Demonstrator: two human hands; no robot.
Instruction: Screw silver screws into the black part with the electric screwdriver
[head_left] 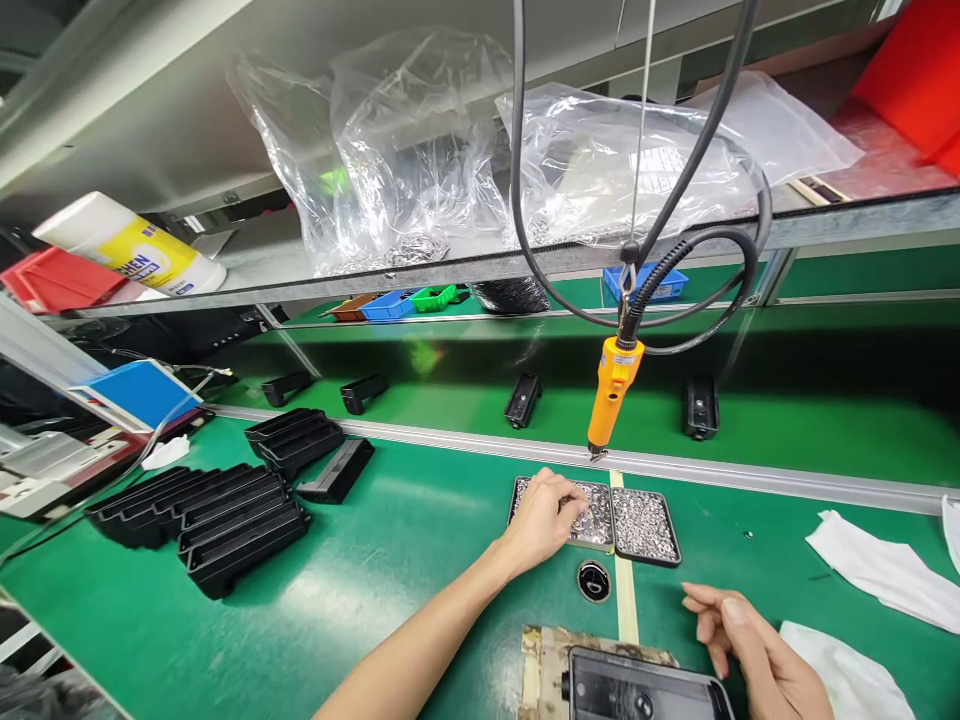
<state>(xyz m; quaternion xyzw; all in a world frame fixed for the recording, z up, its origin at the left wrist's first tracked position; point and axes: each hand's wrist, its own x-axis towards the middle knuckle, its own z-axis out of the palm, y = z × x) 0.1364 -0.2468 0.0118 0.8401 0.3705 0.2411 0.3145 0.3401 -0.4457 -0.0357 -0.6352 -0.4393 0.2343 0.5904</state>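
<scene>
My left hand (541, 520) reaches into the left of two small trays (600, 528) filled with tiny silver screws, its fingers pinched down among them. The right tray (645, 525) lies beside it, untouched. My right hand (754, 640) rests low on the green bench with its fingers loosely spread and nothing in it, next to a black part (637, 688) sitting on a taped fixture (541, 655). An orange electric screwdriver (612, 392) hangs on its cable just above the trays. A small black round piece (593, 581) lies between the trays and the fixture.
Stacks of black plastic housings (225, 510) fill the bench to the left. Single black parts (523, 399) ride the green conveyor beyond a metal rail. White cloths (885, 570) lie at the right. Plastic bags (420, 150) crowd the shelf overhead.
</scene>
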